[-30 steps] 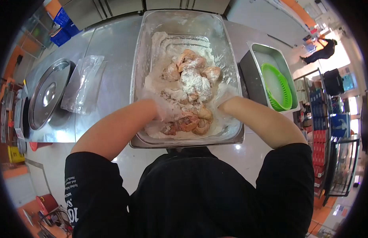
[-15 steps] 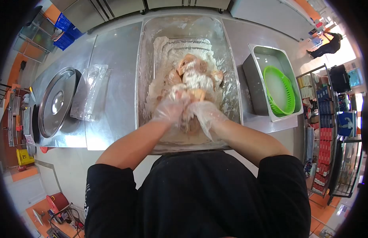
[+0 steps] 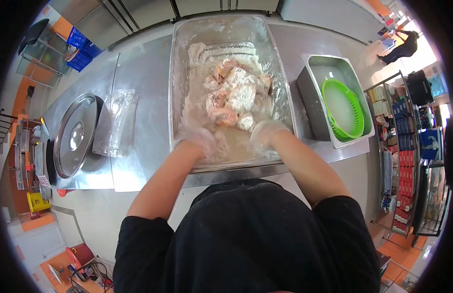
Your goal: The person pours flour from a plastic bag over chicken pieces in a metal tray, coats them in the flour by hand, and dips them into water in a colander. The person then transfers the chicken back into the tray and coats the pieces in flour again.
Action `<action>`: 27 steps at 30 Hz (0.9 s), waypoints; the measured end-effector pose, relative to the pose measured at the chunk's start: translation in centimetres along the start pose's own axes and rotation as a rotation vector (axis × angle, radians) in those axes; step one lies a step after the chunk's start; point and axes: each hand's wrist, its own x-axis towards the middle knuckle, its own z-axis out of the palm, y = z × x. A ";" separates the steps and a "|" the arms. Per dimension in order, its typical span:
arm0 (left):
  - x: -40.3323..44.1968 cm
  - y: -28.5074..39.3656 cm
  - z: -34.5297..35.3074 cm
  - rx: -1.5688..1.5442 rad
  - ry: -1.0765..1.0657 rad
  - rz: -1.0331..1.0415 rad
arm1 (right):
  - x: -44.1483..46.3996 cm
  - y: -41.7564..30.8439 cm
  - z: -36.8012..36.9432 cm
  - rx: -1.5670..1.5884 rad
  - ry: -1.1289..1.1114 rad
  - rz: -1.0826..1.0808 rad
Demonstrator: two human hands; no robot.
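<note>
A deep metal tray [image 3: 288, 115] stands in front of me, its inner walls smeared with white flour. Raw chicken pieces [image 3: 242, 96], partly coated in flour, lie heaped near its middle. Loose flour [image 3: 199, 53] covers the tray floor, thickest toward the far end. At the near left of the tray is my left hand [image 3: 201, 140] in a clear plastic glove, low in the flour. My right hand [image 3: 266, 136], gloved the same way, is at the near right, beside the nearest pieces. Motion smears the fingers of both hands, so their grip does not show.
On the right, a smaller metal pan [image 3: 314, 100] holds a green basket [image 3: 356, 110] in cloudy liquid. A round metal lid [image 3: 76, 136] and clear plastic bags [image 3: 116, 122] lie on the left. Farther off are shelves [image 3: 402, 161] and a person [image 3: 404, 48].
Both hands have come away from the chicken heap, moving apart and back toward me. Pieces that were between them now lie in the heap. The view has shifted slightly.
</note>
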 end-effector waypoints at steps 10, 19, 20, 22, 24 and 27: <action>-2.0 3.1 -6.4 -0.851 -0.082 0.096 | 2.1 -4.6 -1.1 0.785 0.358 -0.251; 5.4 0.3 -8.6 -0.511 0.166 -0.374 | 1.2 2.5 -5.8 0.929 0.829 0.490; 6.9 0.4 -8.1 -0.559 0.136 -0.453 | 0.3 1.8 -6.5 1.047 0.807 0.682; 7.5 1.6 -6.9 -0.566 0.154 -0.496 | 3.2 1.5 -5.0 1.032 0.705 0.667; 7.9 1.3 -6.5 -0.580 0.136 -0.492 | 6.4 1.1 -3.7 1.448 0.639 0.479; 9.7 0.6 -3.0 -0.633 0.070 -0.398 | 6.7 0.4 -2.7 2.172 0.562 -0.052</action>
